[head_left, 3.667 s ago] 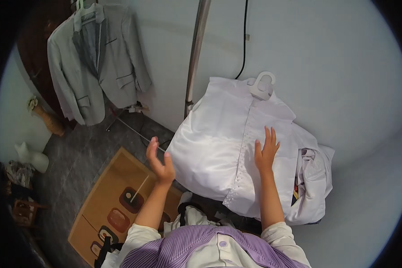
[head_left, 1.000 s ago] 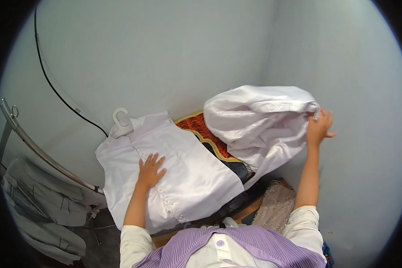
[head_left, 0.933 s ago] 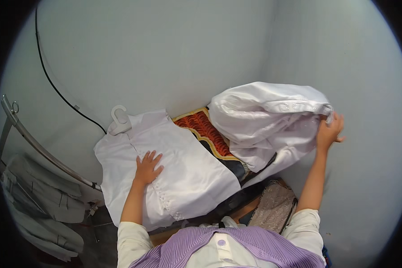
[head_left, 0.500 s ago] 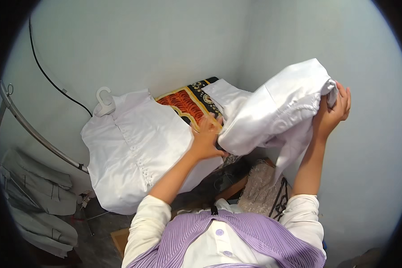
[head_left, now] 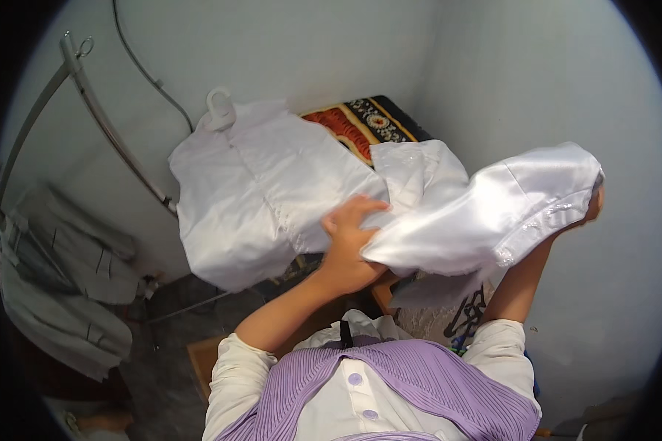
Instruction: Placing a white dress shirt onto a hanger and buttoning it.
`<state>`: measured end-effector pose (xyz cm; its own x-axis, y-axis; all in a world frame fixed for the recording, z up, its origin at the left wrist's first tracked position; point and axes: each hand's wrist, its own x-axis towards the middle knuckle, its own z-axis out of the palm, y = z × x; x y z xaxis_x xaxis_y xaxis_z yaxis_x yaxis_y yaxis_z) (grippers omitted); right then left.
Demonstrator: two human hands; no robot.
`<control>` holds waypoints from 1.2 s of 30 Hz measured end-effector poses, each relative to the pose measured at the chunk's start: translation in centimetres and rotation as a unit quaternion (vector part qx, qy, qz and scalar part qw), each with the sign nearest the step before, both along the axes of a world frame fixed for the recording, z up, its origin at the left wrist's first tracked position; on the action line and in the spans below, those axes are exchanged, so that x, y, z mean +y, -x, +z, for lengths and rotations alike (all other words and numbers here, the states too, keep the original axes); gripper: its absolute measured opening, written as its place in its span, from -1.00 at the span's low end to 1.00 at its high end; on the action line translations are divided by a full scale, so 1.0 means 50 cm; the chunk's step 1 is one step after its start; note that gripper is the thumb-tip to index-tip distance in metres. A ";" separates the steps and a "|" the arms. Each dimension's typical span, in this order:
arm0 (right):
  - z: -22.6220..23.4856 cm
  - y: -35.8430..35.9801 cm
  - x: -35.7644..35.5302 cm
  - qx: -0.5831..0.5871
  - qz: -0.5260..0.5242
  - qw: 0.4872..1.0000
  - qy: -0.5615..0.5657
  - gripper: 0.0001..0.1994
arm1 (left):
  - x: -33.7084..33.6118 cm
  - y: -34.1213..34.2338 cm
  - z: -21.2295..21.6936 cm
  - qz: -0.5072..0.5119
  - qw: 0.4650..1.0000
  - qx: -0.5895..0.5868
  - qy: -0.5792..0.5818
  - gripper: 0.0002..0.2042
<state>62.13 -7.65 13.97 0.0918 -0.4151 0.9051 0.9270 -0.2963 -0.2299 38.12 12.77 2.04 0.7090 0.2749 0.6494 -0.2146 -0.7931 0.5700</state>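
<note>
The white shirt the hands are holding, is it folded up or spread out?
Bunched, not folded: the white shirt hangs rumpled between the left hand and right hand.

We see pale blue walls [head_left: 537, 81] meeting in a corner at twelve o'clock, and a dark floor [head_left: 162, 353] at seven o'clock.

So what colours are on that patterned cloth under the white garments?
The patterned cloth is red-orange with a black and cream ornamental border, in the head view.
</note>
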 end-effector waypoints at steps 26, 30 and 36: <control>-0.247 0.113 0.053 0.276 0.384 0.693 0.544 -0.81 | 0.080 0.616 0.042 0.411 0.868 0.276 0.046 -0.84; -0.211 0.141 0.142 0.240 0.304 0.846 0.367 -0.83 | 0.122 0.610 0.076 0.448 0.858 0.248 0.037 -0.83; -0.088 0.067 0.314 0.025 0.048 0.989 0.136 -0.72 | 0.229 0.438 0.158 0.658 0.696 -0.183 -0.224 -0.90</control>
